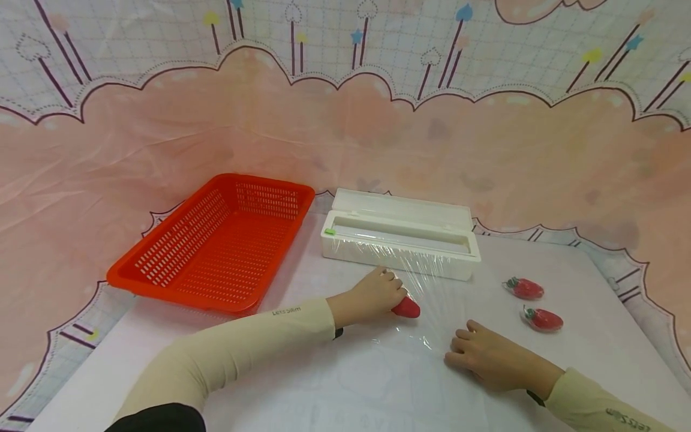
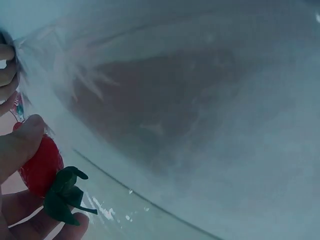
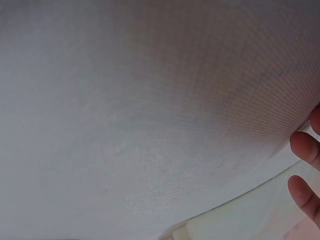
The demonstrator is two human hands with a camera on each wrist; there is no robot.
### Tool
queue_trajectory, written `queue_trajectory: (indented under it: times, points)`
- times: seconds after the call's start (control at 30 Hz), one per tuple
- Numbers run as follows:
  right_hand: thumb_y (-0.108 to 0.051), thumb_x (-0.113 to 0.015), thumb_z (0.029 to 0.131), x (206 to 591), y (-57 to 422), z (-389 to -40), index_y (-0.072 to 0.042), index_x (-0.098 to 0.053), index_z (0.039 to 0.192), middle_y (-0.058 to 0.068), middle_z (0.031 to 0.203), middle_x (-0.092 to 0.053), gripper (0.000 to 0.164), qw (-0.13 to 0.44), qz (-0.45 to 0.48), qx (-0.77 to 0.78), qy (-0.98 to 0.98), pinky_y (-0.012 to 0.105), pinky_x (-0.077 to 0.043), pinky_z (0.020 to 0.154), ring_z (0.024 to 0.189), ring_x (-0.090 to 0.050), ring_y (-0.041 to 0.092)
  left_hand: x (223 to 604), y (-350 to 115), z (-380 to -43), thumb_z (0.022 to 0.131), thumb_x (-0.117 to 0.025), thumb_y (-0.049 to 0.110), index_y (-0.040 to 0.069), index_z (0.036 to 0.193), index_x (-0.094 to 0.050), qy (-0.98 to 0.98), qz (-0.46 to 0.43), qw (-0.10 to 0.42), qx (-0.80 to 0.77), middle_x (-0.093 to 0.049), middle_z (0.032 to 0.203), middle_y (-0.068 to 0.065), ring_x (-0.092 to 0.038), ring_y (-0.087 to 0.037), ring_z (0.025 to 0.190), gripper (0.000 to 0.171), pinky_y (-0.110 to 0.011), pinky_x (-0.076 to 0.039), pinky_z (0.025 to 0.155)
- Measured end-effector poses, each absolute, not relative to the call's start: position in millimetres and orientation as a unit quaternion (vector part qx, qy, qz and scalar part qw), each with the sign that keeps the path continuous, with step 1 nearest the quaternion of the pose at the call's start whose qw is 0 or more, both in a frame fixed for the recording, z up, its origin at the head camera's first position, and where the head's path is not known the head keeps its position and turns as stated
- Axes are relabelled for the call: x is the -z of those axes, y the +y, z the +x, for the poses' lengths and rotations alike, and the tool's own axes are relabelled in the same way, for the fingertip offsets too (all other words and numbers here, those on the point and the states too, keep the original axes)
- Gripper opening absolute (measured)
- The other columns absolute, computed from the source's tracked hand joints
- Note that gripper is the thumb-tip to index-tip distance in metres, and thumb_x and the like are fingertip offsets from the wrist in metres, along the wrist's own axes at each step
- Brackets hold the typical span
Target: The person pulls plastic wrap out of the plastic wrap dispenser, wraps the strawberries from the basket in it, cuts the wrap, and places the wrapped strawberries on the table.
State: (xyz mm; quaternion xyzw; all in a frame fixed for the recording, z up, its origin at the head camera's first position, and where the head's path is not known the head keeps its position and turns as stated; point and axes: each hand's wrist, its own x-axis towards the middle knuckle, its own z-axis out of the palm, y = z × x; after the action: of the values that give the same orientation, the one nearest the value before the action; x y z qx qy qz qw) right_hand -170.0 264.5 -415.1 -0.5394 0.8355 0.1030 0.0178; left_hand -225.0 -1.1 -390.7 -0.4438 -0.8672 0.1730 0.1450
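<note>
My left hand (image 1: 376,294) grips a red strawberry (image 1: 407,308) over the stretched plastic wrap. Its pointed end shows beyond the fingers in the head view, its green leaves (image 2: 62,195) in the left wrist view. To the right, my right hand (image 1: 488,355), fingers bent, holds the edge of the clear plastic wrap (image 1: 426,294); creases in the film run towards its fingers. The wrap comes out of a white dispenser box (image 1: 399,264) whose lid stands raised. At the right wrist view's edge only a few fingertips (image 3: 302,146) of this hand show, the grip itself mostly cut off.
Two red strawberries (image 1: 526,288) in clear wrap lie on the white table (image 1: 588,360) at the right. An orange-red plastic basket (image 1: 259,288) with slotted sides stands at the back left, nothing in it. A patterned cloth (image 1: 378,144) hangs behind.
</note>
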Motion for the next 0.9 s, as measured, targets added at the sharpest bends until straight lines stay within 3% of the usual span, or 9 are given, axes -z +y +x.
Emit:
queue_trajectory:
  times: [0.3,0.57,0.9]
  points:
    - [-0.031,-0.069,0.083,415.5,265.6,-170.6,-0.030,-0.056,0.110,-0.008,0.098,-0.063,0.030,0.007,-0.545,-0.107,0.831,0.047,-0.052,0.085,0.091,-0.058,0.013,404.4,-4.2,-222.6,0.080,-0.068,0.049,0.020,0.101,-0.066,-0.877,-0.437,0.123,-0.159,-0.067,0.093,0.008,-0.060,-0.012,0.090,0.036,-0.029,-0.044,0.086]
    - [-0.030,-0.071,0.081,416.3,265.2,-170.3,-0.030,-0.056,0.111,-0.007,0.099,-0.063,0.033,0.020,-0.536,-0.114,0.836,0.048,-0.051,0.086,0.093,-0.058,0.014,407.1,-3.3,-220.6,0.078,-0.070,0.046,0.020,0.102,-0.064,-0.879,-0.436,0.112,-0.158,-0.066,0.093,0.008,-0.059,-0.012,0.089,0.035,-0.028,-0.042,0.084]
    - [-0.030,-0.072,0.080,417.1,264.4,-169.9,-0.030,-0.055,0.110,-0.007,0.100,-0.063,0.035,0.022,-0.532,-0.117,0.838,0.048,-0.051,0.087,0.093,-0.059,0.014,407.8,-3.2,-221.2,0.080,-0.069,0.046,0.019,0.113,-0.057,-0.898,-0.415,0.054,-0.134,-0.067,0.103,0.008,-0.059,-0.012,0.097,0.044,-0.031,-0.042,0.091]
